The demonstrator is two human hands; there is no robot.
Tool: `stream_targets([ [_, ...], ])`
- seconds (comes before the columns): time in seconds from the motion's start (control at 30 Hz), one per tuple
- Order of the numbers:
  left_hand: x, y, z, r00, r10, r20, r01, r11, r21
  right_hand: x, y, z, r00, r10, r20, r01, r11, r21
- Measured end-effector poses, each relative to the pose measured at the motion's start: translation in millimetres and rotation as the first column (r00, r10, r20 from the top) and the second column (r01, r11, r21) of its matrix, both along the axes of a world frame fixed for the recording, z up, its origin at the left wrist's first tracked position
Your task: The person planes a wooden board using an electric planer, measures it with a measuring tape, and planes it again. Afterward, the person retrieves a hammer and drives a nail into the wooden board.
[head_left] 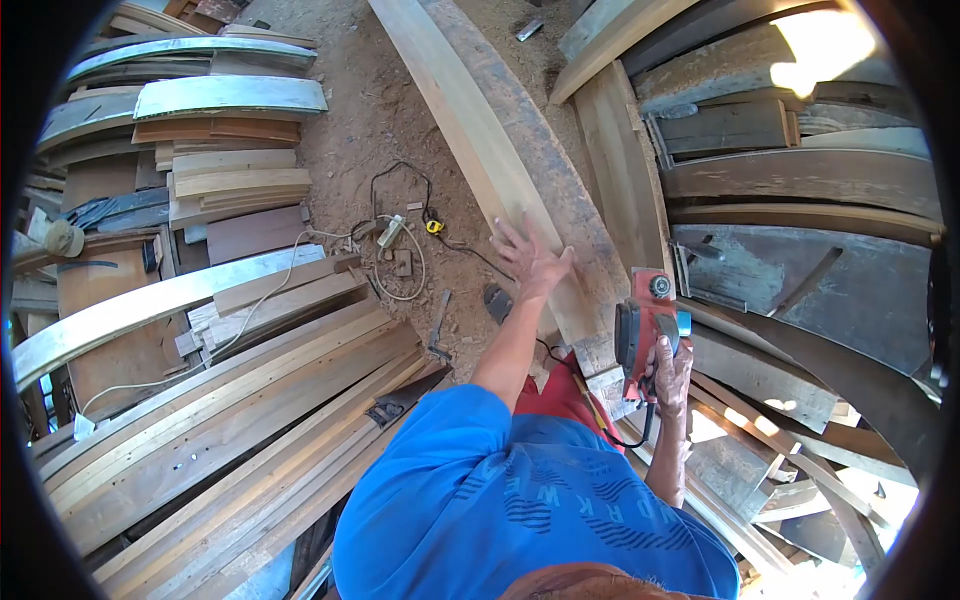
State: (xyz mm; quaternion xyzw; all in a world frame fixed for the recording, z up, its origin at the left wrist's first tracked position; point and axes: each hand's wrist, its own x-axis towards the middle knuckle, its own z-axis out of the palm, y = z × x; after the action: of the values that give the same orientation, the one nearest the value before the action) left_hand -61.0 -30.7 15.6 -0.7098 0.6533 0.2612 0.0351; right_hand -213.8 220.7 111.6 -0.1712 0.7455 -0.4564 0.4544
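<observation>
My left hand point(527, 257) lies with spread fingers on the face of a long pale wooden board point(462, 140). That board rests on a worn, stained plank point(530, 120) that serves as a bench. In my right hand point(672, 372) is a red electric hand planer point(650, 325), gripped by its handle and held up off the board, to the right of its near end. The planer's black base faces left, and a dark knob shows on its front. A black cord point(635, 440) runs from the planer down toward my body.
Stacked boards point(230, 440) fill the left side, and more planks point(800, 175) lean at the right. On the dirt floor are a power strip point(391, 232) with looped cables, a yellow tape measure point(434, 227) and a metal square point(440, 325).
</observation>
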Motion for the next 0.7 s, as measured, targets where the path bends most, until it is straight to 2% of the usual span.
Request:
stream_targets([
  [0.1,40,23,-34,0.955,0.187,-0.229,-0.21,0.975,-0.079,2,-9,-6,1.0,0.008,-0.012,-0.008,1.0,-0.009],
  [0.17,68,42,-88,0.833,0.406,-0.376,-0.425,0.904,0.035,3,-11,-11,0.999,0.029,-0.038,-0.029,1.0,-0.005],
  [0.2,74,45,-88,0.794,0.419,-0.44,-0.362,0.908,0.21,3,-14,-13,0.998,0.043,-0.052,-0.043,0.999,-0.004],
  [0.27,90,50,-87,0.696,0.473,-0.54,-0.17,0.839,0.516,5,-15,-15,0.996,0.086,-0.039,-0.085,0.996,0.024],
  [0.33,105,52,-95,0.713,0.384,-0.586,-0.128,0.894,0.43,1,-16,-18,0.991,0.137,0.001,-0.137,0.988,0.073],
  [0.37,111,56,-101,0.719,0.343,-0.605,-0.108,0.914,0.39,3,-17,-22,0.989,0.148,-0.016,-0.148,0.989,0.018],
  [0.4,114,59,-81,0.802,0.296,-0.519,-0.138,0.937,0.321,3,-19,-20,0.985,0.171,-0.036,-0.17,0.985,0.022],
  [0.47,115,65,-1,0.931,0.217,-0.292,-0.169,0.969,0.181,7,-21,-18,0.974,0.219,-0.058,-0.217,0.976,0.038],
  [0.53,117,67,31,0.947,0.196,-0.253,-0.158,0.974,0.165,7,-24,-17,0.968,0.252,-0.002,-0.251,0.966,0.065],
  [0.57,119,68,37,0.954,0.185,-0.235,-0.151,0.976,0.155,10,-24,-22,0.966,0.257,-0.007,-0.256,0.963,0.078],
  [0.7,106,80,17,0.95,0.092,-0.297,-0.113,0.992,-0.055,8,-17,-44,0.969,0.246,0.0,-0.245,0.964,0.104],
])
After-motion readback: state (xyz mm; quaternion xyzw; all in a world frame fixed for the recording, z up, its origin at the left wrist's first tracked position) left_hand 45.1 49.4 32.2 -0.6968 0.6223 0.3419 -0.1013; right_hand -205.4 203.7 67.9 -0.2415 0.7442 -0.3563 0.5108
